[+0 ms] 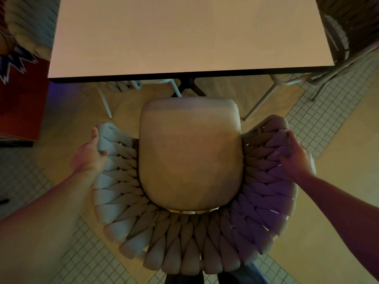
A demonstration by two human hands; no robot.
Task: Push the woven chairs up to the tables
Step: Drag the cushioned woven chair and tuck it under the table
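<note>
A woven chair [184, 238] with a curved rope back and a tan seat cushion stands right below me, facing the pale square table [188, 35]. The cushion's front edge sits a short gap in front of the table's near edge, not under it. My left hand [90, 154] grips the left end of the woven back, thumb over the rim. On the right end of the back my right hand [293, 156] is closed over the rope. Both forearms reach in from the lower corners.
A second woven chair [348, 44] stands at the table's right side, its legs on the floor near the corner. Another chair's white legs [106, 103] show under the table at left. A red panel [20, 99] lies to the left. The floor is tiled.
</note>
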